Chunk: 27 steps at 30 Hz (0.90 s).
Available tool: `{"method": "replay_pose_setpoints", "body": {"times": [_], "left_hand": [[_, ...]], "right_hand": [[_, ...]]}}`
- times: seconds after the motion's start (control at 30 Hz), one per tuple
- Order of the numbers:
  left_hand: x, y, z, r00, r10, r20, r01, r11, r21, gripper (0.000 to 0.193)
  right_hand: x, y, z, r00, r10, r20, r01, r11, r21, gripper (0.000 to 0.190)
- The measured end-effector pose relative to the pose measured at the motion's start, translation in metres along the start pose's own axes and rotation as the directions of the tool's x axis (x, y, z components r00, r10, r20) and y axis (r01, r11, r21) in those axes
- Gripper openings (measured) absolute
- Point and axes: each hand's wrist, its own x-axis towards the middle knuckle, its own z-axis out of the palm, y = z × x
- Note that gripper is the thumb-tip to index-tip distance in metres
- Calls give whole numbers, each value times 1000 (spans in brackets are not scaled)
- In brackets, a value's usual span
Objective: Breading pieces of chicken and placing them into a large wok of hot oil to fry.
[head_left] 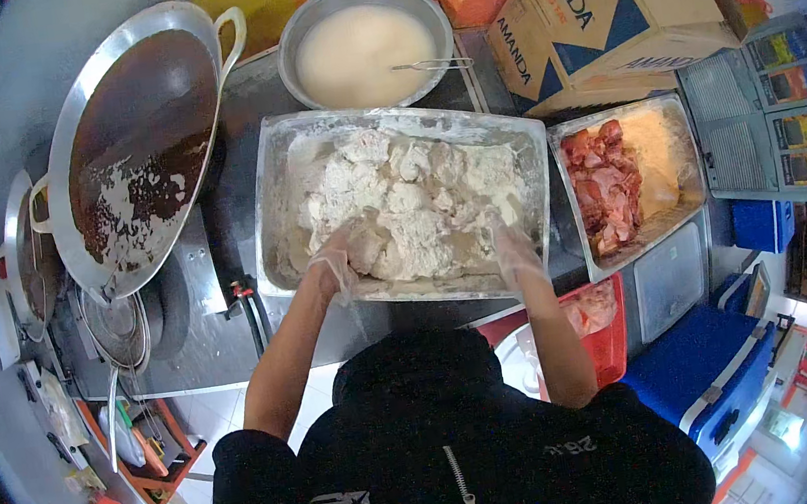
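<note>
Before me lies a rectangular metal tray with flour-coated pieces of what looks like meat heaped in it. My left hand, in a clear plastic glove, reaches over the near left rim and touches the coated pieces; its fingertips are partly hidden by flour. At the right end of the same tray, my right hand, gloved alike, has its fingers down in the flour beside the heap. Whether either hand grips a piece is not clear.
A metal bowl of whitish liquid with a wire-handled tool stands behind the tray. Left is a large pan of dark oil, near a strainer. Right are a tray of raw red meat, cardboard boxes, a red tub and a blue cooler.
</note>
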Motion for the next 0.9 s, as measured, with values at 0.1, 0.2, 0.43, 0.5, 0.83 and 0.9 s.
{"method": "replay_pose_setpoints", "body": {"times": [0.1, 0.2, 0.43, 0.5, 0.83, 0.9], "left_hand": [[-17, 5, 26, 780, 442, 444, -612, 385, 691, 49], [5, 7, 35, 984, -149, -96, 161, 978, 135, 52], [34, -4, 1, 997, -82, -18, 78, 828, 556, 53], [21, 6, 13, 998, -14, 54, -36, 565, 824, 48], [2, -17, 21, 981, 169, 95, -166, 481, 861, 35], [1, -26, 2, 963, 235, 131, -250, 961, 117, 33]], "right_hand": [[24, 40, -7, 925, 365, 104, -379, 906, 190, 45], [57, 82, 26, 892, 378, 248, -436, 864, 252, 46], [67, 43, 49, 832, 73, 551, -308, 886, 348, 49], [36, -12, 31, 772, -17, 636, -159, 963, 219, 51], [6, -27, 55, 706, -580, 406, 698, 668, -258, 39], [3, -1, 81, 555, -808, 200, 769, 589, 248, 35]]}}
